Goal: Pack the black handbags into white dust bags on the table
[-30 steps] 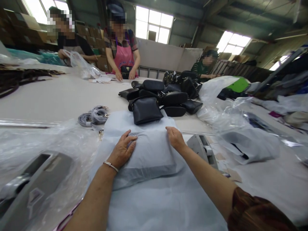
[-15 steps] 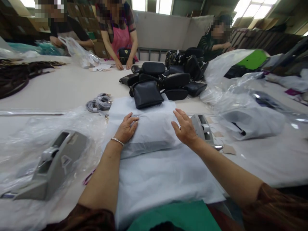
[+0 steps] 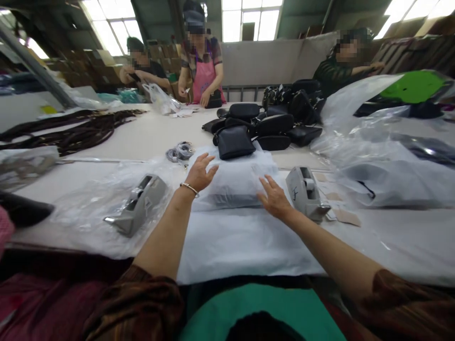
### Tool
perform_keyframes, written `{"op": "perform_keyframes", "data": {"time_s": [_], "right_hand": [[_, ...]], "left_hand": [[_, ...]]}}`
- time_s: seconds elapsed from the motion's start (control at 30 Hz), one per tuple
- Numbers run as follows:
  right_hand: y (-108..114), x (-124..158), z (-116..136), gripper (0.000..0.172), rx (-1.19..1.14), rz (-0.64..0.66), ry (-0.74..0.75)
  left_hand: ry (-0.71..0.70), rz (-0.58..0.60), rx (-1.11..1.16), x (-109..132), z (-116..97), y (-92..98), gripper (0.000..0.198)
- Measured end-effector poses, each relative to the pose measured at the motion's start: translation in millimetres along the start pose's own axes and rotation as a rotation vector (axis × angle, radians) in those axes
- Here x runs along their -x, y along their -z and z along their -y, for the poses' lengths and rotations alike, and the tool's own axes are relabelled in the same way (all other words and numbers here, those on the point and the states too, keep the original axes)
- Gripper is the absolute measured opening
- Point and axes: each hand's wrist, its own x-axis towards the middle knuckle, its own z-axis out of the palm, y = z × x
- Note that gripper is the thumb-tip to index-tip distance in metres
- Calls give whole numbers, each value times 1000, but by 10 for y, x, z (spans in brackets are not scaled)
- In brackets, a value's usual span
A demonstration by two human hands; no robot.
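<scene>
Pale table point(image 3: 149, 135) is running across the view, clutter crowding most of it. Two grey tape dispensers are flanking the work spot, 1 on the L point(image 3: 147, 203), 1 on the R point(image 3: 305, 194), w/ tan card bits point(image 3: 347, 217) lying just beside the R one. Clear plastic point(image 3: 83, 208) is spreading around the L one; more plastic point(image 3: 362, 124) is bunching at far R, near a bright green thing point(image 3: 414, 87). Black front bag point(image 3: 236, 142) is sitting just beyond the wrapped packet point(image 3: 236, 182), w/ a pile of black bags point(image 3: 273, 125) stacking up behind. Packet's lying on white sheets point(image 3: 245, 248), b/w the hands. L hand point(image 3: 201, 174) is hovering at its L side, fingers spreading; R hand point(image 3: 276, 198) is reaching to its R edge, fingers parting loosely, pinching nothing; can't tell if either's touching. Grey straps point(image 3: 180, 151) are coiling nearby, brown straps point(image 3: 74, 128) trailing far L. In the bkgd, cartons point(image 3: 85, 64) are stacking up, windows point(image 3: 232, 26) glaring. Count: 3 co-workers point(image 3: 206, 78) are standing opposite, 2 dispensers, 1 packet, 1 front bag; overlap's hiding the pile's exact no.
</scene>
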Motion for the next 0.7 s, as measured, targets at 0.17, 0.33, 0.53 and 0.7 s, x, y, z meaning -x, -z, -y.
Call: {"op": "perform_keyframes", "data": {"time_s": [0.17,0.33,0.53,0.7], "right_hand": [[209,280,152,34,-373,-55,-353],[137,542,310,13,-1038,95,-1049],[115,213,395,16,-1433,21,-1256],[3,-93,466,21,-1637,-127,-1293]], "left_hand": [[543,-219,393,880,-393,93,15],[1175,-270,1034,1632,-668,-218,12],[1348,-452,1307,1378,-598,-313,17],[1427,-561,1372,993,-448,-408,21]]}}
